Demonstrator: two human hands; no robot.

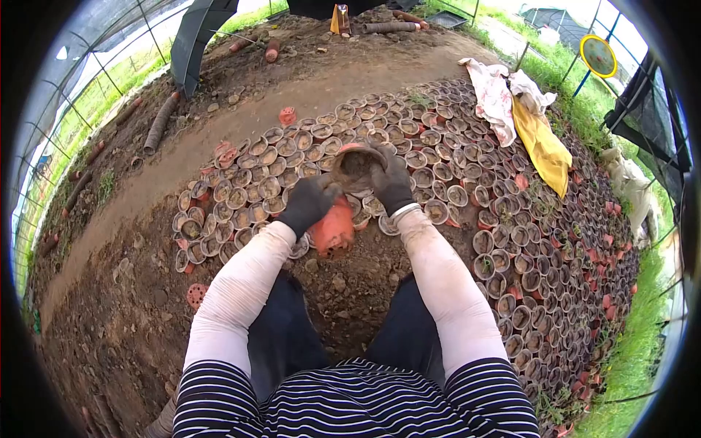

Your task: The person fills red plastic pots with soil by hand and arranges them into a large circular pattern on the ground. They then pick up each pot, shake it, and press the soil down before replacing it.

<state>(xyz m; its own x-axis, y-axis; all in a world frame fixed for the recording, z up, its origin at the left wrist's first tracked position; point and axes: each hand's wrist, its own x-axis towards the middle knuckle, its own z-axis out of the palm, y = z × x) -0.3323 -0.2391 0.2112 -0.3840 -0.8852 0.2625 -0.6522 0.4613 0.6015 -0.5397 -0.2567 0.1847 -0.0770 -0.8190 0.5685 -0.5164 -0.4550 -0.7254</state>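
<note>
My left hand (309, 204), in a dark work glove, is closed around a red plastic plant pot (334, 228). That pot is tipped so its holed base faces down toward my knees. My right hand (393, 179), gloved the same way, grips the rim of a second plant pot (358, 165), whose mouth is turned toward me with dark soil inside. The fingers of my left hand come right up to this second pot's near side. Below both hands lies loose brown soil (343, 292) between my knees.
Rows of soil-filled pots (504, 241) stand close together ahead and to my right. A loose red pot (196, 295) lies at left. White sacks (491, 95) and a yellow sack (539, 146) lie over the pots. Stacked pots (162, 123) and a dark umbrella (196, 44) sit beyond.
</note>
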